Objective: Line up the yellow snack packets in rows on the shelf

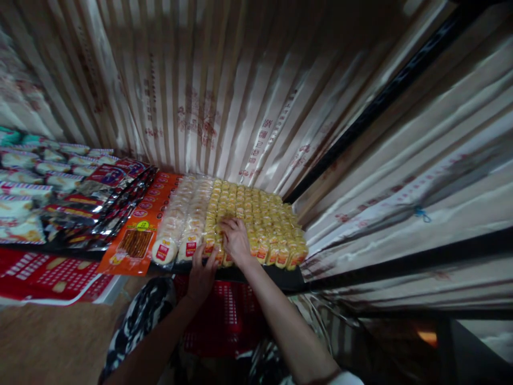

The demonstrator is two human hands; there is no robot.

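So, left to right, with the flat orange plastic snack bag (138, 230) taken as the landmark. Well left of it, white plastic packets with striped ends (20, 160) are laid out in rows, and a red plastic lattice basket (24, 272) can be spotted below them. Just left of it, shiny dark red-and-black foil bags (80, 208) are piled in an overlapping heap. Right beside it on the right, columns of round white cakes in clear wrap (176, 219) are lined up.

Past those, still right of the orange bag, is a tight block of small yellow clear-wrapped packs (256, 219). The left hand (201, 278) is set at the block's front edge, fingers loosely spread; whether anything is gripped can't be told. The right hand (236, 240) is laid on top, fingers half curled onto the packs; a firm hold can't be made out either.

For neat handling, the front ends are probably best steadied by the left hand while packs are nudged by the right with light fingertip pressure, since thin wrap could be crinkled and soft contents squashed. Rows are best kept parallel to the orange bag's long side, IMO.
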